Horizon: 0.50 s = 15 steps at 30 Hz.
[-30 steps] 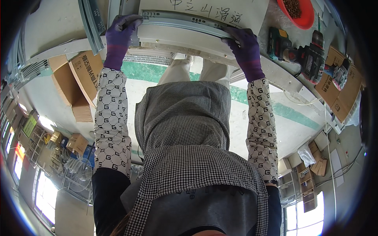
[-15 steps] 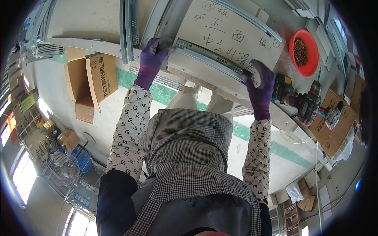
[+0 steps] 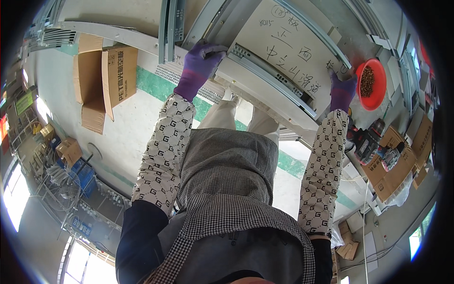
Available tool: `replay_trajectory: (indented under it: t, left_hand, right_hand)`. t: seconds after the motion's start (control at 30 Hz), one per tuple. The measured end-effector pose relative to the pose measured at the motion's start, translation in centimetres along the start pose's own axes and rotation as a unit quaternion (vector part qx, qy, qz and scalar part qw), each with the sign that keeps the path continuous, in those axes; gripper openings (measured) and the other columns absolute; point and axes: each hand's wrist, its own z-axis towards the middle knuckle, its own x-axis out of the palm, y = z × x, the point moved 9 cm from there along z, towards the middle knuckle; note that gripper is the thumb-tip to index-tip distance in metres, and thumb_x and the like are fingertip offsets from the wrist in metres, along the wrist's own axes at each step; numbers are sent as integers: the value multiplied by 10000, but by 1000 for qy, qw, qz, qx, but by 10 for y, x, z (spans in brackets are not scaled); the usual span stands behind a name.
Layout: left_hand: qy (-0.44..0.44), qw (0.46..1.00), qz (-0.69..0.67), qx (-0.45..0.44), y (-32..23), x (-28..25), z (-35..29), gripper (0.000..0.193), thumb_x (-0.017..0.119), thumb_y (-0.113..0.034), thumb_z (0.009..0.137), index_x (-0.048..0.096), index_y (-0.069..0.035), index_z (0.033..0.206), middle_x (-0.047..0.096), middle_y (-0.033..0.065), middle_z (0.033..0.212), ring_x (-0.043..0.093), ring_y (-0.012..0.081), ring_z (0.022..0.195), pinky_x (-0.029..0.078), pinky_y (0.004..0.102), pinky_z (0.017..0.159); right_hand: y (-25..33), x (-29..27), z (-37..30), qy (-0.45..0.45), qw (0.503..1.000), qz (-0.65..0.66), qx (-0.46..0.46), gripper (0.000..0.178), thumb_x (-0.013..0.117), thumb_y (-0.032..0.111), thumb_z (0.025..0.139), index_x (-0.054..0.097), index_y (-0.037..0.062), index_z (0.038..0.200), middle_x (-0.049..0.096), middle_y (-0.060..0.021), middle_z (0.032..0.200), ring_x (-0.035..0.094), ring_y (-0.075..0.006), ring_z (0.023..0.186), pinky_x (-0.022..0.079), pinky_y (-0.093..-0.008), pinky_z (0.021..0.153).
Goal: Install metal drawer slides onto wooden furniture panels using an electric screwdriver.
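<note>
Your left hand [image 3: 201, 59], in a purple glove, grips the near-left corner of the white panel [image 3: 283, 52], with the fingers [image 3: 213, 49] curled over its edge beside the metal drawer slide [image 3: 272, 78] mounted along the panel's side. Your right hand [image 3: 341, 90], also gloved in purple, holds the panel's far right end, fingers closed around the edge. The panel lies tilted across the bench [image 3: 113, 33], its marked face up, and spans between both hands. A red bowl [image 3: 371, 85] of small brown pieces sits just beside your right hand. A power drill [image 3: 366, 142] lies near your right forearm, next to cardboard boxes [image 3: 395, 165]. More metal rails [image 3: 170, 23] lie on the bench near your left hand.
</note>
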Motion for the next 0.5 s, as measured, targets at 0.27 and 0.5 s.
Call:
replay_trajectory:
  t: [0.27,0.5]
  left_hand:
    - [24,999,37,25,4,-3,4,164,745,-101,840,754,-60,999,667,45,971,644,99,795,530,240,727]
    - [68,995,55,-38,4,0,8,205,741,-149,850,748,-57,1033,723,51,933,673,116,805,539,250,770]
  right_hand:
    - [5,-1,-4,11,1000,5,-1,923,907,374,652,480,-63,1344,603,-228,1255,596,-327,1147,462,-399,983]
    - [-10,2,1,-10,999,24,-32,902,916,404,643,520,-68,1303,630,-193,1180,652,-246,939,526,-345,804]
